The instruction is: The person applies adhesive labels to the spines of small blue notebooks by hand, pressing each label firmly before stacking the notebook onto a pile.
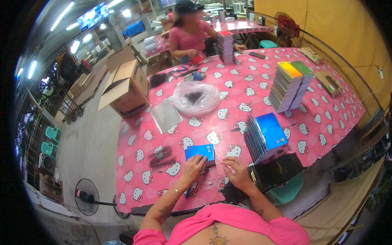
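From where I stand, the work looks like spiral-binding notebooks, and I'd judge the step in hand to be squaring a small batch before it gets its coil. That batch, a few blue-covered booklets [200, 151], lies on the pink patterned counter [161, 139] right in front of the person. The left hand [197, 164] rests across their near edge, fingers over the top cover; the thumb is hidden, so I can't tell whether that grip is closed on them. The right hand [237, 173] is just beside, its grip open and apparently empty, fingers loosely bent.

Left of the booklets lie loose black binding coils [161, 158]. To the right stands a stack of blue spiral notebooks [269, 130], and beyond it a taller stack with yellow and green covers [290, 83]. Across the counter a co-worker holds a red booklet [199, 58].

To my mind, the next move calls for flush edges and aligned holes, the left hand steadying the batch while the right takes up a coil.
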Tool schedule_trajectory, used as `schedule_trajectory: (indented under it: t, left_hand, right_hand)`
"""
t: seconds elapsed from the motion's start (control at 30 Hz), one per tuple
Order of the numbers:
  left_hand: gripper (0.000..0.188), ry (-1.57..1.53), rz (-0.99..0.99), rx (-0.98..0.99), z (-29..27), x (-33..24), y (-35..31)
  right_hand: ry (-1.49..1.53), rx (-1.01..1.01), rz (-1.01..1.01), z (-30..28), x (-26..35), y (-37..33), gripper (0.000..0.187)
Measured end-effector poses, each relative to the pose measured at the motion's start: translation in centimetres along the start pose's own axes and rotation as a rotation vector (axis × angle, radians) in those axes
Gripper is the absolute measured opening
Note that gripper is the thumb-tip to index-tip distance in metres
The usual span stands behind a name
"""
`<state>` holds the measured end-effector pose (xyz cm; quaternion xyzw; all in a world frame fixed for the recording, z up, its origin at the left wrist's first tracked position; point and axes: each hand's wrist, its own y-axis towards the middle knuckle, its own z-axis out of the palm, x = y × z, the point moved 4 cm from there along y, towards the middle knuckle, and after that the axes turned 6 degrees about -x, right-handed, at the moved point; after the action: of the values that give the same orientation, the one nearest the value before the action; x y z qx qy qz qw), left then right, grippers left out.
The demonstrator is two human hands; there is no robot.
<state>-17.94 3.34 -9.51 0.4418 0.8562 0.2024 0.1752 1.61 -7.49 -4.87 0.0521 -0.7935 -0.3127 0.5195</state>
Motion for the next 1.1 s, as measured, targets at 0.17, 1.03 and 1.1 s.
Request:
schedule_trajectory:
  t: [0.17,1.03,1.1]
  left_hand:
    - [0.037,-0.036,0.006,-0.131,-2.6,-1.7,0.8]
    - [0.031,0.085,-0.601,-0.319,-2.8,9.6,-6.9]
    - [0.031,0.199,-0.512,-0.153,-2.2,12.4,-8.7]
  right_hand:
    - [-0.055,-0.045,0.028,0.2,-1.1,-1.0,0.031]
    - [0.459,0.283,0.695,4.7,-10.8,-7.7,0.022]
    - [0.459,0.297,0.738,5.1,-10.9,-7.5,0.022]
